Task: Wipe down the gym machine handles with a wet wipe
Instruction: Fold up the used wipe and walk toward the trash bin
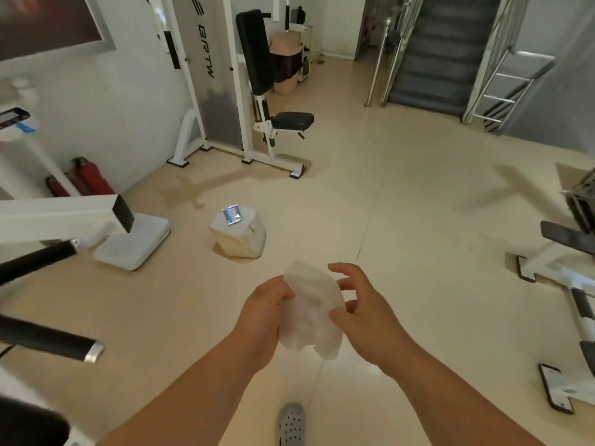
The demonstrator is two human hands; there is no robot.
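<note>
hands: left hand (265,312), right hand (362,312) pinch wet wipe (310,312) chest-front.

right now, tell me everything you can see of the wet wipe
The wet wipe is a thin, white, slightly translucent sheet, partly unfolded and creased, with its lower corners hanging loose. It is held upright in mid-air above the beige floor, pinched on one edge by the left hand and on the other by the right hand. Nothing else touches it.

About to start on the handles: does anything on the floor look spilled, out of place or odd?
Yes. A wet-looking dark patch stains the floor in front of the white machine, like a spill. A small foil packet lies on a white bag left mid-floor. The wet wipe itself looks fine, held in both hands.
</note>
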